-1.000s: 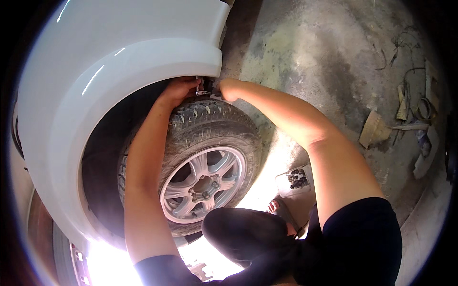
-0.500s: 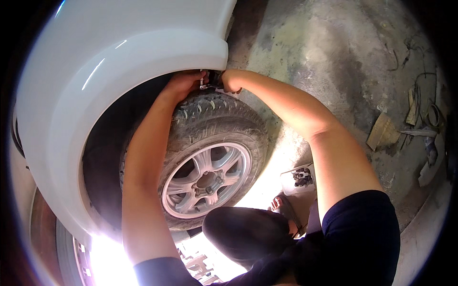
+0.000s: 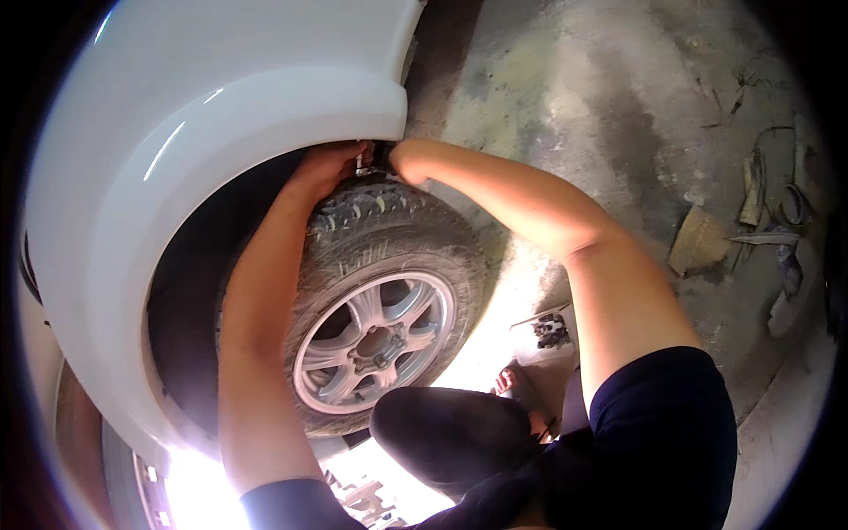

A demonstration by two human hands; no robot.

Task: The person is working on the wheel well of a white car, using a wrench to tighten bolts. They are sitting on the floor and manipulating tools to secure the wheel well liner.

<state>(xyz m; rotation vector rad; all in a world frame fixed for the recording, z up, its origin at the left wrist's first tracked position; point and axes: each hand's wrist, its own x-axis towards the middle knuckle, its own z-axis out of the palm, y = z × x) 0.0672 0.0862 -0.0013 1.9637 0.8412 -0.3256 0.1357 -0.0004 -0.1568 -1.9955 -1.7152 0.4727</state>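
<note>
A white car fender arches over a dusty tyre on a silver spoked rim. Both my arms reach up into the wheel arch above the tyre. My left hand is curled against the underside of the fender, next to a small metal part. My right hand is closed right beside it, at the fender's lower edge. The fingers of both hands are mostly hidden in the shadow of the arch. I cannot tell which hand grips the metal part.
The stained concrete floor stretches to the right. Cardboard scraps and straps lie at the far right. A small tray of dark fasteners sits on the floor near my foot. My dark-clothed knee is below the wheel.
The view has shifted slightly, so the wheel and fender sit a bit further right and lower. Both hands stay at the same spot under the fender.
</note>
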